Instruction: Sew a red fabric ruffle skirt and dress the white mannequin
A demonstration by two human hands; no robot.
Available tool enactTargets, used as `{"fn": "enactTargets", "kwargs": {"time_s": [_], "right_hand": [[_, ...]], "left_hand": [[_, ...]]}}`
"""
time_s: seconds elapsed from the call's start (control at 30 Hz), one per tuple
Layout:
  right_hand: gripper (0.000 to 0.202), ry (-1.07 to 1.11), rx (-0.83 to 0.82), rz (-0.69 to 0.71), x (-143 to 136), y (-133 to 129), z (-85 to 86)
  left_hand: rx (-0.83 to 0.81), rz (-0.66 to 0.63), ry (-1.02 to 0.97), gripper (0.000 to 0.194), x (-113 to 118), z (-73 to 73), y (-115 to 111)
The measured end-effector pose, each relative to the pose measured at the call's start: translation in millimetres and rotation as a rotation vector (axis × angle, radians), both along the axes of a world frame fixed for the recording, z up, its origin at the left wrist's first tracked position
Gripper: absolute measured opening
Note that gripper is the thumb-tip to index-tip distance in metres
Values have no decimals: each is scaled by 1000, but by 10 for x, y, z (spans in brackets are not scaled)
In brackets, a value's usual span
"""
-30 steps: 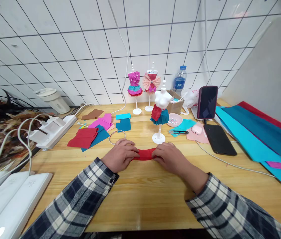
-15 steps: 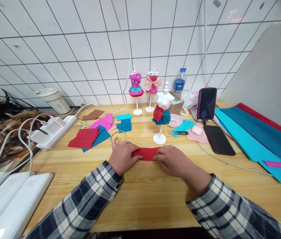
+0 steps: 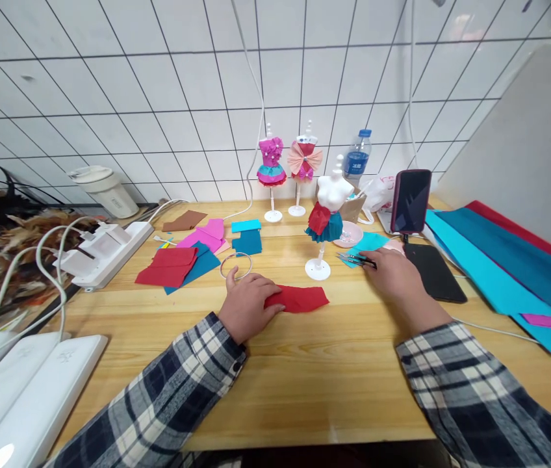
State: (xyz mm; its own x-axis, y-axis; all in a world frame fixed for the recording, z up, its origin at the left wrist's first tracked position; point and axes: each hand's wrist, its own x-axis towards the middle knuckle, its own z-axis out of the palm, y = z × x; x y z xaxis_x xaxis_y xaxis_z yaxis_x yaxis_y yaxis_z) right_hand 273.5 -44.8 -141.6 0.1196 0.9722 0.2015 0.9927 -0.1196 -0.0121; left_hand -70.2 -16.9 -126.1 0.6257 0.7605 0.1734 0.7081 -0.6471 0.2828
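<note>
My left hand (image 3: 250,305) is closed on the left end of a red crepe paper strip (image 3: 307,299), which lies flat on the table. To the right, my right hand (image 3: 395,279) has its fingers around the handle end of small thread snips (image 3: 352,260), whose blades point left over a turquoise paper scrap (image 3: 370,243). Between and behind my hands stands a white mini dress form (image 3: 334,193) wearing a pleated teal skirt (image 3: 330,227) with a red piece at its side. A thin ring (image 3: 251,264) lies just beyond my left hand.
Two dressed mini forms (image 3: 271,162) stand at the back by a water bottle (image 3: 357,156). Coloured paper pieces (image 3: 167,266) lie left. A pink dish (image 3: 348,234), phones (image 3: 434,273) and long paper sheets (image 3: 494,266) are right. A power strip (image 3: 114,253) sits far left.
My right hand has let go of the strip's right end and moved right and away from me onto the thread snips. My left hand stays on the strip.
</note>
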Motion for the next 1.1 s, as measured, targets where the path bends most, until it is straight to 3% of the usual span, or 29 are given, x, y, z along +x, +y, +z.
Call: {"fn": "enactTargets", "kwargs": {"time_s": [0.17,0.27,0.37,0.47,0.57,0.8,1.0,1.1], "right_hand": [[29,144,77,14,66,-357,261],[28,381,-7,249,-190,-483,496],[31,403,-37,450,-606,-384,594],[30,350,-124,555,-908,-169,516],[30,296,-202,566,-1010,-16,374],[33,248,-192,516,-1024,61,220],[31,241,-206,490,-1066,98,153],[32,290,-144,472,-1032,31,163]], "left_hand": [[-54,44,-12,33,25,-13,-16],[-123,80,-34,50,57,-23,-28],[-161,127,-60,72,75,-35,-29],[-185,158,-79,93,74,-40,-23],[-196,169,-77,108,69,-26,-14],[-200,185,-75,113,70,-33,25],[-176,163,-74,111,101,-57,31],[-120,94,-113,83,-98,6,176]]}}
